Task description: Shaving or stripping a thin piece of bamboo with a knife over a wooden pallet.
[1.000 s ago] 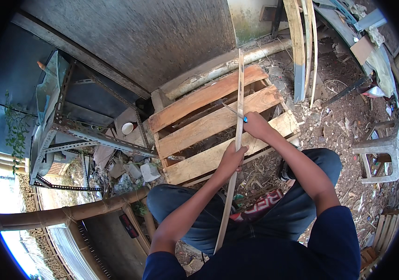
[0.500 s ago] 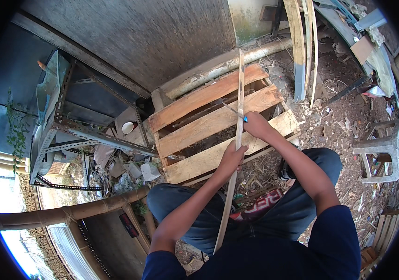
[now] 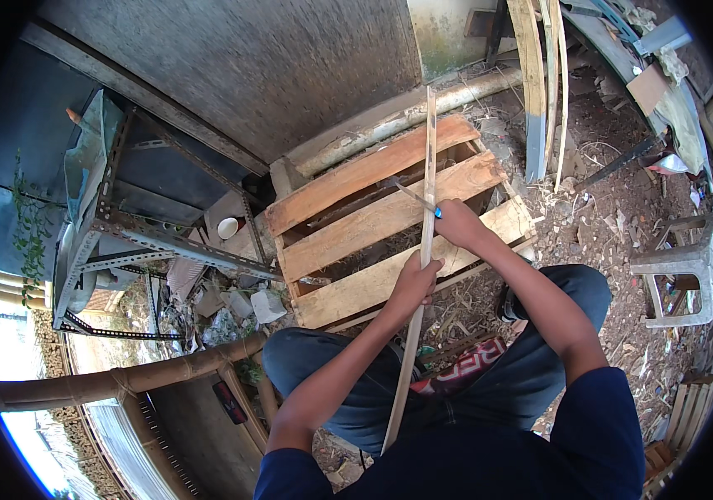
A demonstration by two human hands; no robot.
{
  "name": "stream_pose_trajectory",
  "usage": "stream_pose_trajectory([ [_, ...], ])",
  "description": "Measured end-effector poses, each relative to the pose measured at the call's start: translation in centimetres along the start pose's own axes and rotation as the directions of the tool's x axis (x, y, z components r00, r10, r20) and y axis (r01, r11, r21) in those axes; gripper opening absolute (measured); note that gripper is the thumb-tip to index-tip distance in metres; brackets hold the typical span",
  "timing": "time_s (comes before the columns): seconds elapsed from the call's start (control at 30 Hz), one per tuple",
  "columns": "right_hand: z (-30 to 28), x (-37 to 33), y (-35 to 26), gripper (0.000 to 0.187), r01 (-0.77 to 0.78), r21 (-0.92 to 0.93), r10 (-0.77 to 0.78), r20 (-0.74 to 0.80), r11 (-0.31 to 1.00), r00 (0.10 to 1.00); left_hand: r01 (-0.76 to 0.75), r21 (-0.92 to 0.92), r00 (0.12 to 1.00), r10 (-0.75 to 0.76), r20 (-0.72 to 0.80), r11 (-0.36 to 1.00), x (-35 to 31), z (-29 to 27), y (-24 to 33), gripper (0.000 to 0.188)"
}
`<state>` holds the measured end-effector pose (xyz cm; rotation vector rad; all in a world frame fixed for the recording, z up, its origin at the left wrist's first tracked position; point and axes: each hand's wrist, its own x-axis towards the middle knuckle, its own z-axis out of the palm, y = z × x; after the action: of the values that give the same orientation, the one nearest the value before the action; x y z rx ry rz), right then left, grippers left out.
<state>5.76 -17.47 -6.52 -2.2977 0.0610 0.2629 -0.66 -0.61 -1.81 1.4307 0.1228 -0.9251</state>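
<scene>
Very little has changed over the last second: both hands, the strip and the blade keep almost the same places, and the clearest shift is a slight sway of the hanging plant [image 3: 30, 225] at the left. The long wooden strip [image 3: 429, 158] runs from the person's waist, up between the bent knees, and over the slatted wooden pallet [image 3: 352, 232], with its far end reaching past the pallet's far slat. The left hand [image 3: 415, 282] has its fingers clamped around the strip near the slat closest to the person. Just beyond it, the right hand [image 3: 458, 223] has its fingers closed on the blue-handled knife [image 3: 413, 197], whose slim blade lies aslant across the strip and points up and to the left. Whether the edge bites into the wood or only rests on it is too small to tell, and no fresh cut or shaving can be made out at that spot. With grip and blade position matching the earlier views, the work seems to be staying at one place along the strip, the left hand steadying and the right controlling the blade, with no visible progress.
</scene>
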Motion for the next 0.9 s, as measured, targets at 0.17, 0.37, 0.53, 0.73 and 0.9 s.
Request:
stream_pose_trajectory([
  [0.17, -0.6, -0.2, -0.8, 0.022, -0.004, -0.060, 0.003, -0.020, 0.998, 1.000, -0.011, -0.028, 1.000, 0.011, -0.004, 1.000, -0.4, 0.2, 0.3, 0.021],
  [0.37, -3.5, 1.0, 0.4, 0.023, -0.085, -0.051, 0.072, -0.219, 0.995, 0.973, -0.039, 0.097, 0.998, 0.044, -0.049, 0.995, -2.1, 2.0, 1.1, 0.019],
  [0.53, -2.1, -0.8, -2.5, 0.021, 0.103, -0.243, -0.125, -0.078, 0.965, 0.989, -0.079, 0.005, 0.996, 0.079, -0.031, 0.997, -1.6, 0.3, 1.6, 0.019],
  [0.73, -4.2, 0.5, -1.2, 0.022, 0.044, -0.220, -0.081, -0.160, 0.974, 0.984, -0.222, 0.265, 0.966, 0.249, -0.073, 0.938, -1.8, 1.1, 0.0, 0.021],
  [0.9, -4.8, 0.3, -1.1, 0.025, -0.043, -0.011, 0.040, -0.214, 0.999, 0.976, -0.190, 0.437, 0.963, 0.254, -0.093, 0.879, -1.8, 0.9, 1.4, 0.026],
])
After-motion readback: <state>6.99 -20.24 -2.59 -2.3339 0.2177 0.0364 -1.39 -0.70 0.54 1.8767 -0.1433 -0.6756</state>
